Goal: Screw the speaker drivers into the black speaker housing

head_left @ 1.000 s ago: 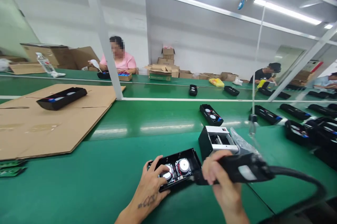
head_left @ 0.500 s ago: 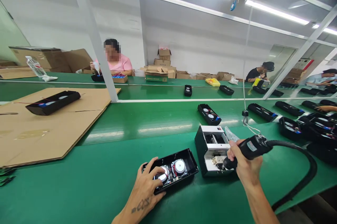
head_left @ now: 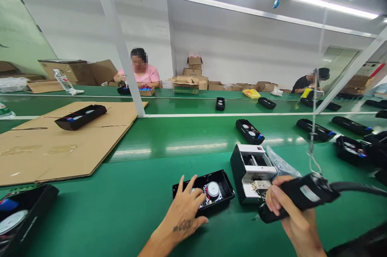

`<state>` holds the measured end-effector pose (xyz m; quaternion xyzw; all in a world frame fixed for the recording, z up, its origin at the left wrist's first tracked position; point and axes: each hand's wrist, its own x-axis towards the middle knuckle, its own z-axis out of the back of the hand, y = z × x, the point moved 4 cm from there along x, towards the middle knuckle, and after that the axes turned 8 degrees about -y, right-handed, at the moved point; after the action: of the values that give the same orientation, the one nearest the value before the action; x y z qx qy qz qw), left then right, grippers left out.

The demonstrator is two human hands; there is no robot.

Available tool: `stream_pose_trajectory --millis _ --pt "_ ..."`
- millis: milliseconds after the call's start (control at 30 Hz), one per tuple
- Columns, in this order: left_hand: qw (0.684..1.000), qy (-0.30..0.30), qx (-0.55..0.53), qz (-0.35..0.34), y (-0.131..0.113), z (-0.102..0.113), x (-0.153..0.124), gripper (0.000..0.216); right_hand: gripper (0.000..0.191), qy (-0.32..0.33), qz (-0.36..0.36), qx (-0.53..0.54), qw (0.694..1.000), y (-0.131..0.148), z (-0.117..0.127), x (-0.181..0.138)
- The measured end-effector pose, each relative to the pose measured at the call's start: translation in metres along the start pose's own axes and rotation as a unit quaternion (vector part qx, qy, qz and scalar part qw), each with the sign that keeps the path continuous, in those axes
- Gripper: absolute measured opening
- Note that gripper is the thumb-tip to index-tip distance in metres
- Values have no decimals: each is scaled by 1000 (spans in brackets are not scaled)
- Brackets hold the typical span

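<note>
A black speaker housing (head_left: 224, 184) lies on the green bench, with a round silver-backed speaker driver (head_left: 213, 190) showing inside. My left hand (head_left: 186, 204) rests over the left part of the housing, fingers spread, and covers much of a second driver. In my right hand (head_left: 294, 212) is a black electric screwdriver (head_left: 311, 192), gripped round its body and hanging from a cord. Its tip points left and down, close to the front of a screw feeder (head_left: 244, 189); the bit itself cannot be made out.
A clear plastic bag (head_left: 281, 161) lies behind the screwdriver. Another open housing (head_left: 250, 131) sits beyond the feeder, with several more at the right. At the left are a cardboard sheet (head_left: 90, 144) and a nearer housing (head_left: 33, 212). Co-workers sit across the bench.
The screwdriver has come away from the feeder's front, toward me and to the right. My left fingers have lifted and spread. The view has turned left, bringing the near-left housing into sight.
</note>
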<state>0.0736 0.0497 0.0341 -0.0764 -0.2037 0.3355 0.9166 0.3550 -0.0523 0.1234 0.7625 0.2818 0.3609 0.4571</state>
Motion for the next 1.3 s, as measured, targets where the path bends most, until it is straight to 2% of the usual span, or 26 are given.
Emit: stream_pose_trajectory --millis 133,267,367,533,900,1067,1200,1300 --pt "999 -28 28 -17 -4 -16 -2 24 4 22 60 92 994 0 -29 -12" --pt "996 -67 34 -43 -2 -30 -12 21 2 48 79 121 988 -17 -58 -20" --pt "993 -90 43 -57 -3 -31 -16 22 1 80 70 106 989 -35 -68 -23" --pt "992 -93 52 -61 -8 -26 -16 21 8 77 12 89 993 -55 -69 -24" --pt "994 -75 52 -54 -5 -30 -15 20 14 43 22 90 995 -56 -76 -21" --pt "996 -65 44 -47 -6 -27 -14 18 12 69 23 74 995 -60 -72 -25" --pt "996 -57 44 -43 -7 -23 -12 18 14 54 -9 82 995 -59 -71 -26" --pt "997 -56 41 -45 -7 -23 -12 18 10 68 18 93 993 -53 -74 -24"
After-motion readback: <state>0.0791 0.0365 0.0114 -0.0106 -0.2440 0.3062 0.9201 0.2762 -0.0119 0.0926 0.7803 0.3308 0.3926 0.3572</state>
